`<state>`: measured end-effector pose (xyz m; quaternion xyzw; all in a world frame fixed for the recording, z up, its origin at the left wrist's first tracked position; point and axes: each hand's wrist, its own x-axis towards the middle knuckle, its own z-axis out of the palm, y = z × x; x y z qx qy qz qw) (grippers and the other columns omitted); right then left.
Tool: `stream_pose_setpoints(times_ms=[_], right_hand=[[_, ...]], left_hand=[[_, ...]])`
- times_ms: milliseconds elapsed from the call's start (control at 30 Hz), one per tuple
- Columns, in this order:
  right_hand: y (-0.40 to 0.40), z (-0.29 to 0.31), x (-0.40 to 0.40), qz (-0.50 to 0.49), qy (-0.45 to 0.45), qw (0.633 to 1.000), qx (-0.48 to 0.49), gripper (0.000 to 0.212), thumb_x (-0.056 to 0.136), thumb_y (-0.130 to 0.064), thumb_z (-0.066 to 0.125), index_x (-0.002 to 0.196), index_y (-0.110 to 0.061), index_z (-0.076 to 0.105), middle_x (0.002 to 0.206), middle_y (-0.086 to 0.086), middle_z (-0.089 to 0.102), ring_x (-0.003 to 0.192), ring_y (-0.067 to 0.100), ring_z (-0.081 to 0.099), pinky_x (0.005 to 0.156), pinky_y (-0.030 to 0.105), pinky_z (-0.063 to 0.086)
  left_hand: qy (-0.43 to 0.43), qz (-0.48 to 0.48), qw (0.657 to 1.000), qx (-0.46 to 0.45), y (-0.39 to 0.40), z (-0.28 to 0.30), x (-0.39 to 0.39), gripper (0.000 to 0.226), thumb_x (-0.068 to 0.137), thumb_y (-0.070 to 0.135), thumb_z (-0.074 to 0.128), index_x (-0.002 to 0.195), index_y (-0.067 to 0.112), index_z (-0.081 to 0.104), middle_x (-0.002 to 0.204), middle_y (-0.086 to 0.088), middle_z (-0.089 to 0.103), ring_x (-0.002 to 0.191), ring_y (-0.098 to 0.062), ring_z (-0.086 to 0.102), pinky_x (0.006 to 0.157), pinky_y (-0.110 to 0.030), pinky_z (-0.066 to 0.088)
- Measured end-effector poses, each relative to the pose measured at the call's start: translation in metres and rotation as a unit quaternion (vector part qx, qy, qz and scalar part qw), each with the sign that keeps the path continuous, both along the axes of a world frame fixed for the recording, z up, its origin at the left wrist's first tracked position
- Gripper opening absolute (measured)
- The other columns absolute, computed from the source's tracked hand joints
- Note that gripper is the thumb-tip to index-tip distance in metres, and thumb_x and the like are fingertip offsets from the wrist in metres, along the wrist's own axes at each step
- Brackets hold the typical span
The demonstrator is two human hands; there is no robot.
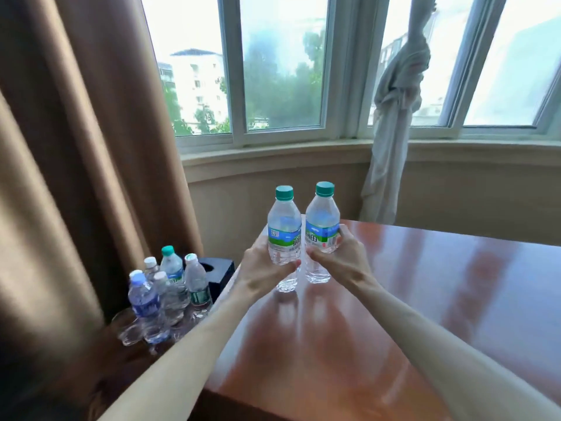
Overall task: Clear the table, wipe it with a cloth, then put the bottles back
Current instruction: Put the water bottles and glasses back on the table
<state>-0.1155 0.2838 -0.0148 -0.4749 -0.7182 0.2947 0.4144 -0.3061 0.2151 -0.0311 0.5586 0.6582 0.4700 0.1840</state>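
The left hand grips the left bottle around its lower half, thumb curled across the front below the label. The right hand grips the right bottle the same way, thumb in front and fingers wrapped behind at label height. Both bottles are upright, clear, with green caps and blue-green labels, and they stand side by side, touching or nearly so at the shoulders. Each is held from its outer side, so the two hands sit just apart with the bottles between them.

The bottles are at the far left corner of the table, a glossy red-brown wooden top. The right bottle's base looks to be on the surface; the left one's base is at the surface too, though whether it rests there or hangs just above cannot be told. Their reflections show in the polish below them.

Off the table's left edge, lower down, a cluster of other bottles stands together, some with white caps, some with green, along with a few clear glasses. A dark tissue box sits behind them, near the brown curtain. A knotted white curtain hangs at the window beyond the far edge.
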Motion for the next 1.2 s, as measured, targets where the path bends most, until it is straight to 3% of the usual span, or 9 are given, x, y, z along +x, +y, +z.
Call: stream_pose_setpoints(times_ms=[100,233,333,400,500,600,700,833,1200], right_hand=[[0.011,-0.017,0.012,-0.037,0.0,0.999,-0.003,0.056,0.061,-0.056,0.077,0.106,-0.027,0.063,0.097,-0.01,0.074,0.092,0.014,0.071,0.083,0.038,0.058],[0.017,-0.027,0.017,-0.06,0.022,0.998,-0.012,0.053,0.066,-0.052,0.081,0.109,-0.026,0.063,0.097,-0.012,0.074,0.091,0.012,0.07,0.079,0.033,0.056],[0.012,-0.037,0.019,-0.043,0.003,0.999,-0.032,0.057,0.074,-0.038,0.087,0.122,-0.024,0.059,0.101,-0.014,0.066,0.096,0.01,0.066,0.073,0.02,0.046],[0.01,-0.05,0.018,-0.039,-0.028,0.998,-0.033,0.061,0.073,-0.035,0.088,0.124,-0.021,0.057,0.11,-0.005,0.066,0.105,0.017,0.065,0.079,0.024,0.045],[0.008,-0.058,0.015,-0.051,-0.05,0.997,-0.021,0.044,0.075,-0.034,0.085,0.105,-0.029,0.053,0.11,0.005,0.069,0.106,0.026,0.067,0.085,0.034,0.051],[0.015,-0.057,0.008,-0.063,-0.044,0.997,-0.018,0.04,0.074,-0.043,0.08,0.097,-0.032,0.05,0.106,0.005,0.069,0.104,0.027,0.067,0.084,0.037,0.052],[0.041,-0.059,-0.001,-0.07,-0.033,0.997,-0.021,0.058,0.065,-0.059,0.073,0.106,-0.021,0.057,0.106,0.002,0.069,0.103,0.025,0.066,0.084,0.038,0.053],[0.101,-0.061,-0.016,-0.081,-0.036,0.996,-0.029,0.048,0.078,-0.042,0.081,0.11,-0.015,0.056,0.109,0.006,0.067,0.107,0.028,0.063,0.086,0.039,0.05],[0.229,-0.07,-0.051,-0.116,-0.061,0.991,-0.027,0.045,0.087,-0.041,0.073,0.118,-0.012,0.055,0.118,0.005,0.058,0.117,0.027,0.057,0.091,0.035,0.044]], left_hand=[[-0.037,-0.009,0.999,-0.001,0.018,-0.017,0.015,0.057,0.069,0.045,0.088,0.118,0.035,0.061,0.103,0.016,0.074,0.097,-0.001,0.07,0.087,-0.035,0.058],[-0.042,0.007,0.999,-0.023,0.024,-0.019,0.022,0.055,0.073,0.044,0.085,0.119,0.035,0.057,0.104,0.015,0.074,0.095,0.002,0.068,0.082,-0.024,0.055],[-0.02,0.023,0.999,-0.041,0.02,-0.023,0.031,0.065,0.066,0.048,0.084,0.12,0.03,0.053,0.109,0.011,0.07,0.101,-0.01,0.068,0.085,-0.033,0.056],[0.018,0.056,0.998,-0.038,0.014,-0.029,0.04,0.065,0.066,0.049,0.08,0.118,0.022,0.051,0.109,0.007,0.064,0.102,-0.02,0.067,0.083,-0.037,0.055],[0.059,0.089,0.994,-0.031,0.011,-0.035,0.047,0.058,0.075,0.041,0.079,0.117,0.015,0.05,0.109,-0.001,0.061,0.102,-0.03,0.064,0.077,-0.036,0.05],[0.059,0.099,0.993,-0.026,0.028,-0.037,0.041,0.058,0.076,0.035,0.082,0.119,0.013,0.05,0.114,-0.006,0.065,0.105,-0.031,0.064,0.078,-0.035,0.05],[0.056,0.101,0.993,-0.028,0.061,-0.037,0.031,0.061,0.075,0.031,0.084,0.121,0.012,0.049,0.118,-0.008,0.065,0.109,-0.032,0.063,0.085,-0.04,0.052],[0.049,0.099,0.994,-0.013,0.125,-0.036,0.016,0.068,0.074,0.026,0.085,0.129,0.012,0.048,0.124,-0.007,0.061,0.115,-0.029,0.059,0.093,-0.039,0.05],[0.05,0.09,0.995,-0.005,0.257,-0.045,-0.006,0.057,0.074,0.027,0.086,0.116,0.013,0.049,0.116,-0.006,0.062,0.109,-0.029,0.062,0.092,-0.044,0.051]])
